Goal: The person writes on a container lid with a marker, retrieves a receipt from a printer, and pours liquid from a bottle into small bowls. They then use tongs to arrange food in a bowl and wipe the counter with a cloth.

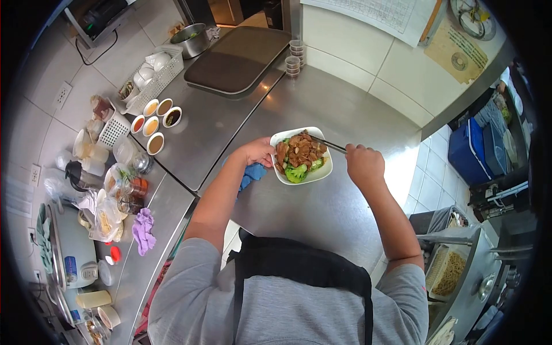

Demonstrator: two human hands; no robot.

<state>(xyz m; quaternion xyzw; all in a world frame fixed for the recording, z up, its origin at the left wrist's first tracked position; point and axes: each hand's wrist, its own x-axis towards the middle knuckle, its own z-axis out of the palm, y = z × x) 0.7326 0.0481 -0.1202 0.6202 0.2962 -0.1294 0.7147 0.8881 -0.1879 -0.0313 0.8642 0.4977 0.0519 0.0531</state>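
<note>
A white square bowl is in front of me at the steel counter, filled with browned sliced meat and green broccoli. My left hand grips the bowl at its left rim, fingers closed there. A crumpled blue cloth lies just below that hand. Wrapped round the handle of a slim metal utensil is my right hand, to the right of the bowl. The utensil's far end reaches into the meat, which hides its tip.
Several small sauce cups stand at the left, near a brown tray. Stacked lidded cups are by the wall. A purple cloth lies on the left counter beside jars and bags. A noodle container is at right.
</note>
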